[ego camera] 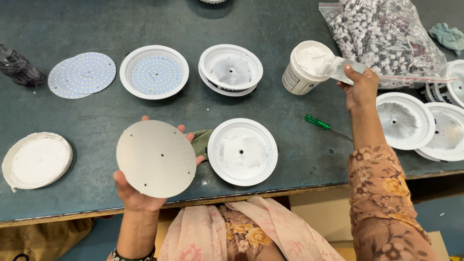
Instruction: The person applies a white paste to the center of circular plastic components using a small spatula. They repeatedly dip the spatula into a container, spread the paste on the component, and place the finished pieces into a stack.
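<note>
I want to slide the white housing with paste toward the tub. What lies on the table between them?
In the head view, only bare table separates the white housing from the tub; the green screwdriver lies just right of that line.

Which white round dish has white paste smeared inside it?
The white dish nearest the table's front edge, beside the left hand; the others show bare metal or dotted boards.

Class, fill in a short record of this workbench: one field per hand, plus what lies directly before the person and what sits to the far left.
left hand: holds round metal disc, plain side up
right hand: dips a spatula into white paste tub
in front: white housing smeared with paste
far left: tub lid
</note>
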